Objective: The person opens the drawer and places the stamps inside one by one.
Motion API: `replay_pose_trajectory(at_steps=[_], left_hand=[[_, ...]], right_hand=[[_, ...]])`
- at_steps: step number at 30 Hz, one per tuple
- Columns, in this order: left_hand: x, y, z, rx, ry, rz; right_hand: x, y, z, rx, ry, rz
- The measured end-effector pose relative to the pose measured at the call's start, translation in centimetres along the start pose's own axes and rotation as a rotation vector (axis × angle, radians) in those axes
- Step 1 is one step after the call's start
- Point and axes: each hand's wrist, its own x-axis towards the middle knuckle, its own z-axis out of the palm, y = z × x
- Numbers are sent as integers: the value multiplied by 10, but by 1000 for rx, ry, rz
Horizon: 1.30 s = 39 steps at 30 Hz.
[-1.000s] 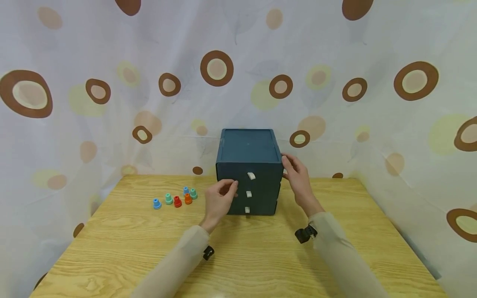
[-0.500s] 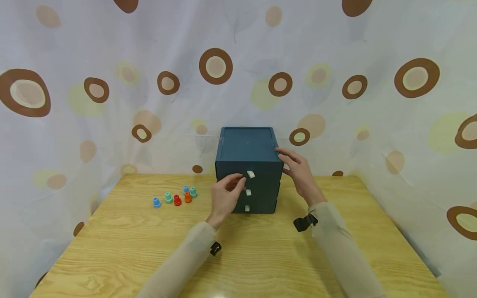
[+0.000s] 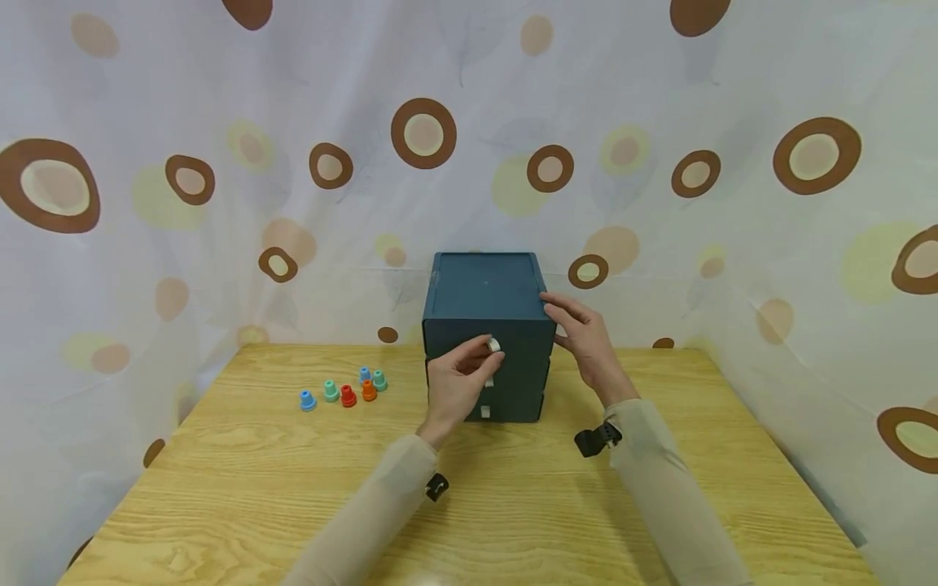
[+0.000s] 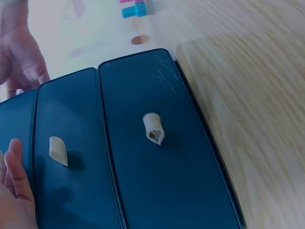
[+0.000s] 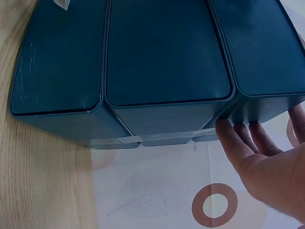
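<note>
A dark blue three-drawer box [image 3: 484,285] stands at the back of the table, every drawer pushed in. My left hand [image 3: 453,389] pinches the white loop handle [image 3: 494,345] of the top drawer between thumb and fingertips. Below it, the bottom drawer's handle [image 4: 153,128] shows in the left wrist view, along with the middle handle [image 4: 58,150]. At the box's upper right edge my right hand [image 3: 592,354] rests with extended fingers, some over the top and some against the side. In the right wrist view its fingers [image 5: 233,140] touch the side wall.
Left of the box, several small cone-shaped pieces stand on the wooden table [image 3: 513,505], among them a red one [image 3: 348,396], an orange one [image 3: 369,391] and a blue one [image 3: 308,400]. A patterned curtain [image 3: 469,203] hangs close behind.
My left hand has moved right and up across the drawer fronts to the top handle. My right hand has shifted slightly from the side up onto the top edge. The box has stayed put.
</note>
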Motion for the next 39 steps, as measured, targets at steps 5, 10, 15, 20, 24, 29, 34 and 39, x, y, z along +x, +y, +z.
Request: replay_pose_trajectory(at_steps=[5, 10, 15, 20, 24, 29, 34, 39], left_hand=[[2, 0, 7, -43, 23, -34], [4, -2, 7, -53, 28, -52], [5, -3, 5, -39, 14, -48], [4, -3, 2, -30, -5, -40], [3, -2, 0, -18, -18, -30], [4, 2, -2, -47, -36, -39], [0, 6, -4, -75, -53, -95], [-4, 6, -5, -81, -56, -101]], right_hand=[[0, 0, -1, 5, 6, 9], [1, -1, -2, 0, -5, 11], [1, -3, -2, -1, -7, 10], [0, -3, -2, 1, -12, 20], [1, -2, -2, 0, -12, 23], [2, -4, -3, -2, -16, 13], [1, -2, -4, 9, -34, 17], [-1, -1, -5, 15, -43, 12]])
